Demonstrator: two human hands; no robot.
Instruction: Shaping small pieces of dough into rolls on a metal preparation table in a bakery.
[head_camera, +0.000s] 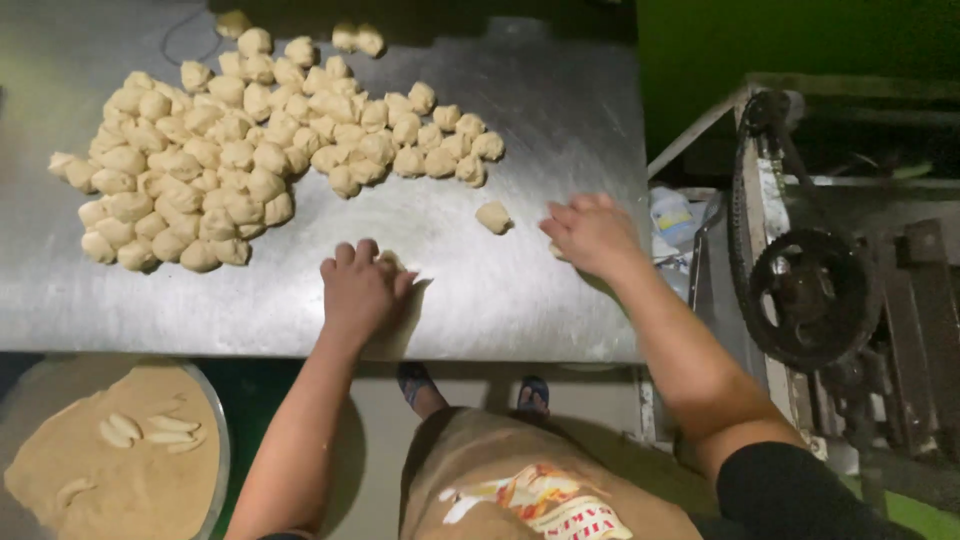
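Note:
My left hand (358, 288) presses palm-down on a small piece of dough (392, 262) on the steel table (560, 130), its fingers curled over the piece. Farther right, my right hand (592, 234) lies palm-down over another dough piece (556, 250) that barely shows at its edge. One loose dough ball (493, 217) sits between the hands, slightly farther back. A large heap of pale dough balls (230, 150) covers the table's far left.
A round tray (214, 430) of brown flour with several shaped dough fingers (150, 430) stands at the lower left. A machine with a black wheel and belt (808, 290) stands to the right of the table. My sandalled feet (470, 390) show below the table edge.

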